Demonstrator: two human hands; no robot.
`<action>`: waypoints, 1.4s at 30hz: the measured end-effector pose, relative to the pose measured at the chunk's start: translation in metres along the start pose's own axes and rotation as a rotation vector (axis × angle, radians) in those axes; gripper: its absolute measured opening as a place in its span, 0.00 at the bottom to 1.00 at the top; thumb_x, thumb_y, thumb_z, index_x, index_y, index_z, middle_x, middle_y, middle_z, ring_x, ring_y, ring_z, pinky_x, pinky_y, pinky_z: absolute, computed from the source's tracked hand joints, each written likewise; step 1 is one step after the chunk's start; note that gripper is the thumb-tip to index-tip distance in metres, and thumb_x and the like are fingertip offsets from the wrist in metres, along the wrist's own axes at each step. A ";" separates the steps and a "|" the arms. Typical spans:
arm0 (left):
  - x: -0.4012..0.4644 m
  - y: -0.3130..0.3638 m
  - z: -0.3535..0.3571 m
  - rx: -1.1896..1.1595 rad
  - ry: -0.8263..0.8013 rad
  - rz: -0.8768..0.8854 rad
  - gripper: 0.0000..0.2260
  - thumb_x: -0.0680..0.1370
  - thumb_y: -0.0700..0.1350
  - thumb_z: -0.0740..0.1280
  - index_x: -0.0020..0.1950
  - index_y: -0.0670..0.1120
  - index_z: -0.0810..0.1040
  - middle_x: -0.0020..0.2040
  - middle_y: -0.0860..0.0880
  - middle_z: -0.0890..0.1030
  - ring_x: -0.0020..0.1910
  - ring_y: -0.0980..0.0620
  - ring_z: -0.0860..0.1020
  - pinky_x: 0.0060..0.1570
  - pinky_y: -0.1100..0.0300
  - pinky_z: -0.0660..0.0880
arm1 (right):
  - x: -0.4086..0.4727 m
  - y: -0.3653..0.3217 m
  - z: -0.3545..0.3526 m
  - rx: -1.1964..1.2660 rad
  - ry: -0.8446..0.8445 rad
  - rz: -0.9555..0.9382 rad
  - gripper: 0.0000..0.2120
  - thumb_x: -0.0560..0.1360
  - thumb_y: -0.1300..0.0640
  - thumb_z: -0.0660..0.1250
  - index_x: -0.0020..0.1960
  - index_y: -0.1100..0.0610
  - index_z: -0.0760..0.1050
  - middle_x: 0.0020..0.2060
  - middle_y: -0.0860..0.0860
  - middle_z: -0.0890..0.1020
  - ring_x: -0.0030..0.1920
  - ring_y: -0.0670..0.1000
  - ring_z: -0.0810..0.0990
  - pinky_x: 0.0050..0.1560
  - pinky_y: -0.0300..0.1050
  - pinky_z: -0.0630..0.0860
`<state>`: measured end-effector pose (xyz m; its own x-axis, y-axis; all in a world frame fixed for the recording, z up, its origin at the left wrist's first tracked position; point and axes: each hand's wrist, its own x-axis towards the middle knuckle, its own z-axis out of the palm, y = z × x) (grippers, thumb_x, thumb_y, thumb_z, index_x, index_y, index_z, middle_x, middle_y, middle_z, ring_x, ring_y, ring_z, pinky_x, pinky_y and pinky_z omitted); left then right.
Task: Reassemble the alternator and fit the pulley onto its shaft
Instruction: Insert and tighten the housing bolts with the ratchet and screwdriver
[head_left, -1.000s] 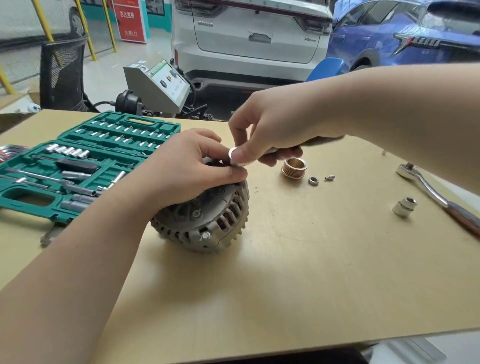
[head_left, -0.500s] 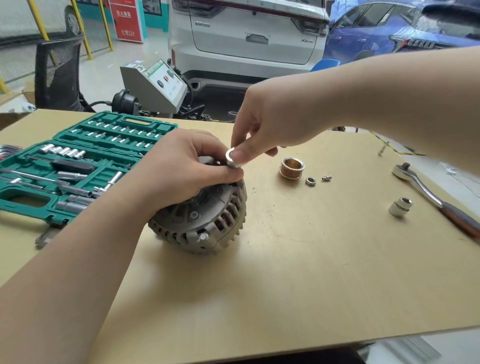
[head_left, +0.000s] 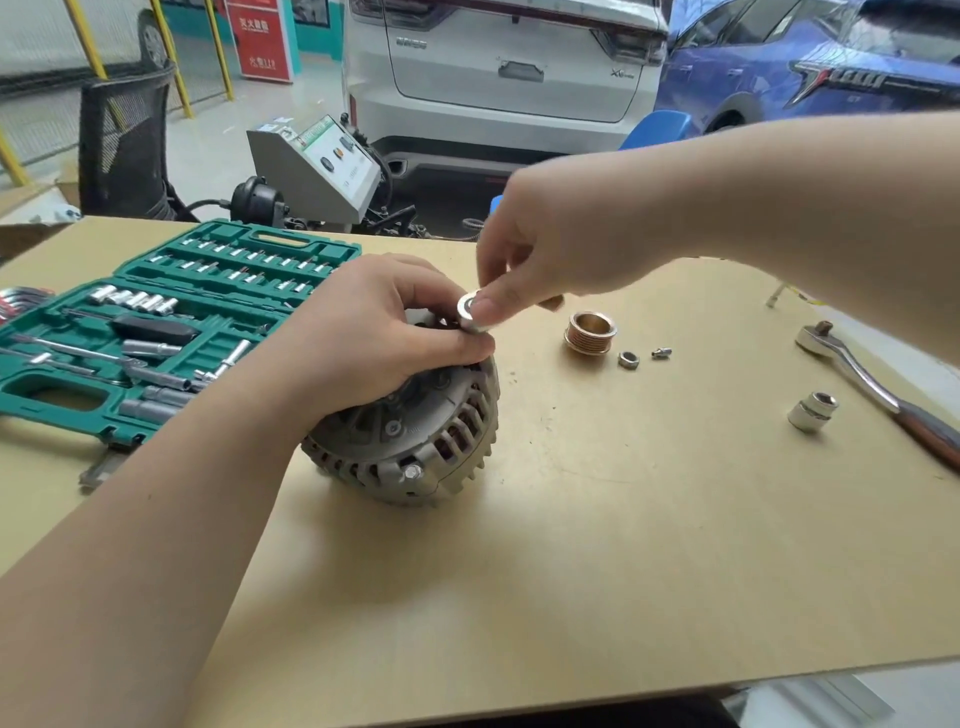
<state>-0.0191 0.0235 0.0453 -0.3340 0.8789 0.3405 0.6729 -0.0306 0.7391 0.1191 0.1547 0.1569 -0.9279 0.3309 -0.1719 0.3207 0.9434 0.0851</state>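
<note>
The grey finned alternator (head_left: 415, 436) lies on the tan table (head_left: 623, 545), slightly left of centre. My left hand (head_left: 374, 338) is curled over its top and grips it. My right hand (head_left: 540, 260) pinches a small silver ring-shaped spacer (head_left: 469, 312) between thumb and finger, right at the left hand's fingertips above the alternator. The shaft is hidden under my hands. The brass grooved pulley (head_left: 590, 332) stands on the table to the right, with a small nut (head_left: 628, 359) and a tiny fitting (head_left: 661, 353) beside it.
An open green socket set (head_left: 156, 332) fills the table's left side. A ratchet wrench (head_left: 878, 389) lies at the right edge, with a loose silver socket (head_left: 813, 411) near it. Parked cars and a grey machine (head_left: 317, 166) stand beyond the table.
My right hand has lowered slightly with the spacer toward the top of the alternator. The left hand keeps its grip in place.
</note>
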 end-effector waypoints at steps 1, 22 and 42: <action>0.000 0.000 0.000 0.008 -0.011 0.003 0.03 0.75 0.52 0.81 0.46 0.60 0.89 0.50 0.59 0.83 0.51 0.61 0.81 0.47 0.67 0.74 | 0.001 0.001 -0.001 -0.047 0.061 -0.050 0.20 0.73 0.28 0.67 0.46 0.44 0.82 0.33 0.42 0.84 0.33 0.44 0.80 0.33 0.40 0.69; -0.005 -0.009 -0.003 -0.041 0.124 0.190 0.18 0.71 0.55 0.80 0.59 0.69 0.85 0.59 0.70 0.83 0.66 0.66 0.79 0.62 0.75 0.70 | -0.012 0.007 0.157 0.897 0.877 -0.060 0.09 0.80 0.55 0.71 0.58 0.55 0.85 0.51 0.47 0.85 0.49 0.50 0.82 0.47 0.48 0.79; 0.013 0.057 0.001 0.397 0.042 0.292 0.15 0.77 0.59 0.77 0.61 0.56 0.88 0.49 0.59 0.86 0.49 0.57 0.83 0.53 0.60 0.78 | 0.014 -0.009 0.157 1.381 0.864 -0.250 0.09 0.78 0.62 0.73 0.50 0.48 0.86 0.44 0.44 0.87 0.48 0.50 0.85 0.50 0.52 0.82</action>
<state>0.0156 0.0337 0.0906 -0.1144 0.8405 0.5296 0.9393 -0.0821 0.3332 0.1335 0.1545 -0.0002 -0.6525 0.5125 0.5582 -0.3667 0.4311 -0.8244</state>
